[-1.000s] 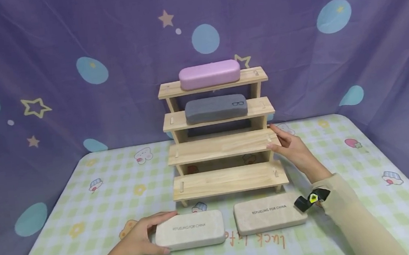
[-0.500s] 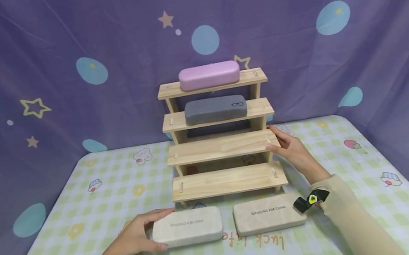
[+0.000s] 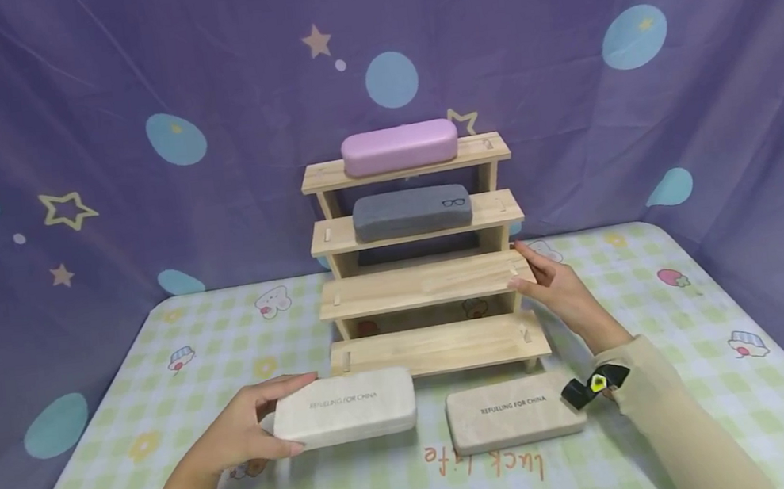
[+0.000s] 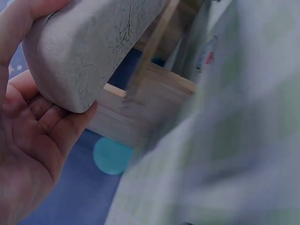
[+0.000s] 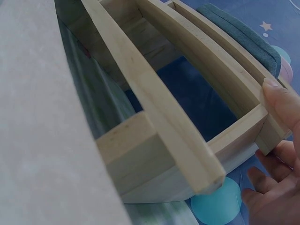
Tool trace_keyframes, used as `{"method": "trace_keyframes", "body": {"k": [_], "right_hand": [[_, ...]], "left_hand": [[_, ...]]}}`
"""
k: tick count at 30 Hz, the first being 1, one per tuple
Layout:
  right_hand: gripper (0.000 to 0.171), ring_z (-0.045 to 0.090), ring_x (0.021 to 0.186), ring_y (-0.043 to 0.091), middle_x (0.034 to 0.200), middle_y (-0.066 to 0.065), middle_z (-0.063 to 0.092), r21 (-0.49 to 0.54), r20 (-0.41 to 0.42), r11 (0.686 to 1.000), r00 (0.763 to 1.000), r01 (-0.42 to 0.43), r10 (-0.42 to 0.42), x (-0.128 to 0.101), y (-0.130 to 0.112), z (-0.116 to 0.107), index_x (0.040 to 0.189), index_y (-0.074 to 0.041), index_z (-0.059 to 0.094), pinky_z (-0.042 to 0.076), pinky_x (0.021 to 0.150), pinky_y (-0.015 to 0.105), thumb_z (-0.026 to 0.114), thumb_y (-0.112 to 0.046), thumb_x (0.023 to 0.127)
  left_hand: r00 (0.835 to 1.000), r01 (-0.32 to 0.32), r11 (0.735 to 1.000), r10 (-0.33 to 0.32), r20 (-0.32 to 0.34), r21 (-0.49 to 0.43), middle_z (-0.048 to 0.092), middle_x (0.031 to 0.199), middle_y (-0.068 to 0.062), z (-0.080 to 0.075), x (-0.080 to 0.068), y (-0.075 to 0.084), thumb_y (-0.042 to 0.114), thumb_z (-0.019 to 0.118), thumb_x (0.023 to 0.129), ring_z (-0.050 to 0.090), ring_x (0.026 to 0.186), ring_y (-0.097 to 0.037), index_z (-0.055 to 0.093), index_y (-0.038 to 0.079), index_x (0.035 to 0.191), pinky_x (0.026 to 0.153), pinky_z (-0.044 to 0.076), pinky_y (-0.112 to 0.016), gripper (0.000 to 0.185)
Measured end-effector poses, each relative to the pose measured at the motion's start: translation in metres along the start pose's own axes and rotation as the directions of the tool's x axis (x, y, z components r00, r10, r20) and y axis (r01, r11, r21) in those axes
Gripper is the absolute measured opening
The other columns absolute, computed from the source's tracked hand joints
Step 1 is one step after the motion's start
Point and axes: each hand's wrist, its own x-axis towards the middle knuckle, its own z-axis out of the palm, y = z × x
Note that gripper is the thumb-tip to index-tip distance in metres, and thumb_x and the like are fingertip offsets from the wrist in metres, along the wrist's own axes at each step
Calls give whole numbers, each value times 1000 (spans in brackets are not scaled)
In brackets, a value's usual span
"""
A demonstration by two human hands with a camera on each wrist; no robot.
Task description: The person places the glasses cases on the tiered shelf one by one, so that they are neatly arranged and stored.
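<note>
Tbl (image 3: 179, 331) – 4 cases: 2 beige, 1 grey, 1 pink.

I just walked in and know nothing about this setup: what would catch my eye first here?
Probably the stepped wooden rack at the middle of the checked table, with a pink case on its top step and a grey case below. In front, the left hand grips a beige case, while the right hand touches the rack's right end.

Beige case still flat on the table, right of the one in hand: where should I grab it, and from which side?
Take the beige case across its short width near the right end, coming from the right. It lies flat, long side facing you; thumb on the near edge, fingers on the far edge. The right hand is nearest.
</note>
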Motion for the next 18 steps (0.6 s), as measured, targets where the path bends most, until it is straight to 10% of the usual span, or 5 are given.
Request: {"method": "trace_keyframes", "body": {"k": [18], "right_hand": [[72,20,141,27,155,14,18,-1,-10,1000,1000,11,-11,0,-1,1,150,-3,17,31,102,17,60,-10,92]], "left_hand": [[995,-100,993,101,-21,62,53,131,-21,-10,49,29,-3,82,64,52,115,-9,50,-3,133,84,47,-24,77]]}}
